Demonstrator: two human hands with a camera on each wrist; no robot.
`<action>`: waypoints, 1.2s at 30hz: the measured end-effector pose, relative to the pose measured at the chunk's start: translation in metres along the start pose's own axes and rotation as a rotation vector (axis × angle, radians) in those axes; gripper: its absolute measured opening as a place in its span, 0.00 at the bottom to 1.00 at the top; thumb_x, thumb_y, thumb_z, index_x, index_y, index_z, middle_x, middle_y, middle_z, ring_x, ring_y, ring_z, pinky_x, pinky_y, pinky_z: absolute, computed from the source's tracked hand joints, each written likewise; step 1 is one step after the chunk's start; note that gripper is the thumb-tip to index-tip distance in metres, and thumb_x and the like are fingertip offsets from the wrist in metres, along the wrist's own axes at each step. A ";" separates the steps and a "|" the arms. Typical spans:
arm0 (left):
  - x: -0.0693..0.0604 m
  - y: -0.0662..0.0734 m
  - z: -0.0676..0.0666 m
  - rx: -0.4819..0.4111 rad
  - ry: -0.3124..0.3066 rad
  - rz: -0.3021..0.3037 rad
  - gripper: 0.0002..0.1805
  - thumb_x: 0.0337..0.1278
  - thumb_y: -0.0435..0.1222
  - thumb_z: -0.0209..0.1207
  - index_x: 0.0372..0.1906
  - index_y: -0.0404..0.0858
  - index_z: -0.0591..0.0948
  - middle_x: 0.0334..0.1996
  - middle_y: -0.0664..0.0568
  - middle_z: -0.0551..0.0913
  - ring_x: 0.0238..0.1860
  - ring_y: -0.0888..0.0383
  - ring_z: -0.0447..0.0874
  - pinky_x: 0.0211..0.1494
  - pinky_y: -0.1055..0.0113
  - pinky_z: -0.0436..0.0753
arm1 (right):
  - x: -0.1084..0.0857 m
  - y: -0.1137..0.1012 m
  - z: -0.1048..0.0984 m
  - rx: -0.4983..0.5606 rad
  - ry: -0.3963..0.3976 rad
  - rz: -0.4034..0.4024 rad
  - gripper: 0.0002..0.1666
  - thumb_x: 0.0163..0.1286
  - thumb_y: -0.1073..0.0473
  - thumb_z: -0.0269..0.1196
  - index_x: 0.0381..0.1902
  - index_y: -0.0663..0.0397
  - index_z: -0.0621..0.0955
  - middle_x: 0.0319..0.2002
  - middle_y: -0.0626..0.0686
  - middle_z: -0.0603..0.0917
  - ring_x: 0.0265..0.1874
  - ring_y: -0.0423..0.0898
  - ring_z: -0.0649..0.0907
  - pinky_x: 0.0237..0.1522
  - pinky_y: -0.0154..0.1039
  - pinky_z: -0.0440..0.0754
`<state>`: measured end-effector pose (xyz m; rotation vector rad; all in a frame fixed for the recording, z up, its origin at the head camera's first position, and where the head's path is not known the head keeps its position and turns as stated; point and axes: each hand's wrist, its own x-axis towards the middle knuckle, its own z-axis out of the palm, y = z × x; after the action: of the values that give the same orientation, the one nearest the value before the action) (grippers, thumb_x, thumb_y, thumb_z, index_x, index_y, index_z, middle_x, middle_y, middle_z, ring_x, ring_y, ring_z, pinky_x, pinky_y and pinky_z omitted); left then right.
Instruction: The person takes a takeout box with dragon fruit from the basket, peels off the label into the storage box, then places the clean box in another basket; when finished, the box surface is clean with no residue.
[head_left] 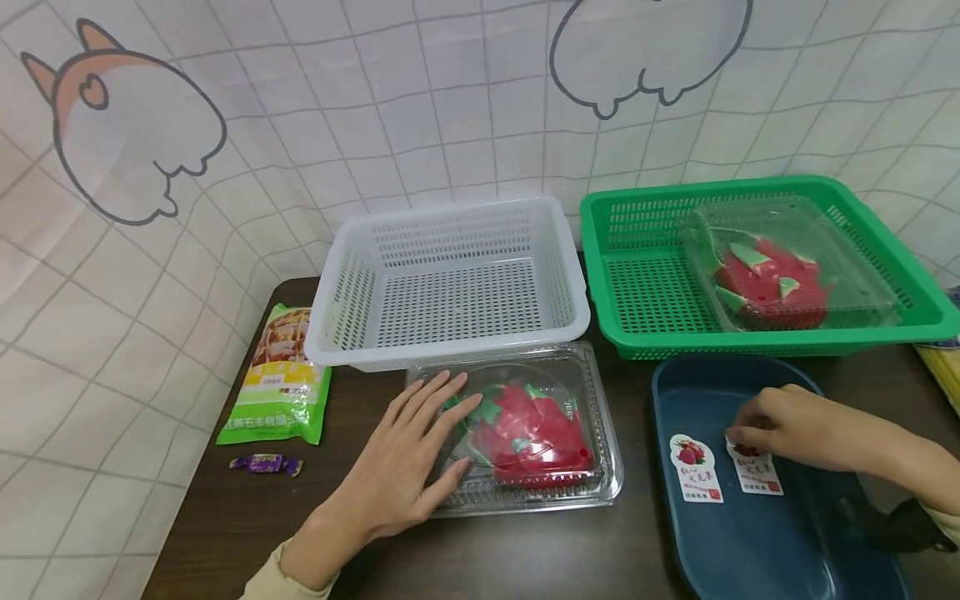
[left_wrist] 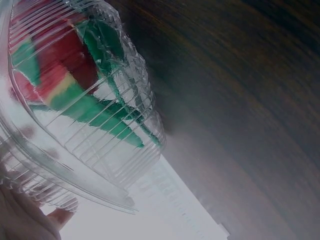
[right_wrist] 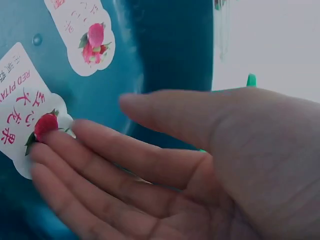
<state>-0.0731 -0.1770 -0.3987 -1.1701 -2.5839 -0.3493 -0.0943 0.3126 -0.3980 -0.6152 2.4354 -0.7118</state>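
My left hand [head_left: 411, 450] lies with spread fingers on the lid of a clear plastic clamshell box [head_left: 611, 467]. Inside the box is a red dragon fruit [head_left: 525, 433] with green tips. The left wrist view shows the ribbed box side [left_wrist: 120, 145] close up. Over a dark blue tray [head_left: 720, 550], my right hand [head_left: 806, 425] reaches to the right-hand one of two white labels [head_left: 759, 475]. In the right wrist view its fingertips touch or hover over that label [right_wrist: 20, 85], thumb held apart. The other label [head_left: 696, 471] lies beside it.
A white basket [head_left: 450, 354] stands behind the box. To its right, a green basket [head_left: 645, 292] holds another boxed dragon fruit [head_left: 776, 283]. On the left lie a green snack bag [head_left: 281, 375] and a purple wrapped candy [head_left: 266, 464].
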 end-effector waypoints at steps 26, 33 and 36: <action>0.000 -0.001 -0.001 0.001 -0.010 -0.001 0.38 0.81 0.60 0.29 0.79 0.42 0.66 0.80 0.43 0.62 0.81 0.46 0.57 0.80 0.43 0.57 | -0.004 -0.087 0.004 0.217 0.273 -0.047 0.18 0.77 0.64 0.63 0.61 0.62 0.81 0.46 0.50 0.88 0.39 0.39 0.88 0.35 0.35 0.87; 0.000 -0.001 -0.001 -0.002 -0.012 -0.004 0.37 0.81 0.60 0.30 0.79 0.42 0.66 0.80 0.43 0.62 0.81 0.45 0.57 0.81 0.43 0.57 | 0.014 -0.106 0.014 0.436 0.143 -0.129 0.32 0.79 0.59 0.62 0.75 0.65 0.67 0.61 0.64 0.80 0.49 0.47 0.88 0.42 0.43 0.89; 0.000 0.000 -0.002 -0.007 -0.012 -0.004 0.37 0.82 0.60 0.30 0.79 0.42 0.66 0.80 0.44 0.62 0.81 0.45 0.56 0.81 0.44 0.56 | 0.022 -0.115 0.016 0.497 0.103 -0.036 0.42 0.79 0.53 0.63 0.79 0.65 0.59 0.64 0.66 0.76 0.50 0.53 0.88 0.41 0.49 0.87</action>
<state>-0.0731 -0.1776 -0.3971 -1.1736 -2.5975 -0.3527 -0.0698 0.2080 -0.3495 -0.4284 2.2111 -1.3330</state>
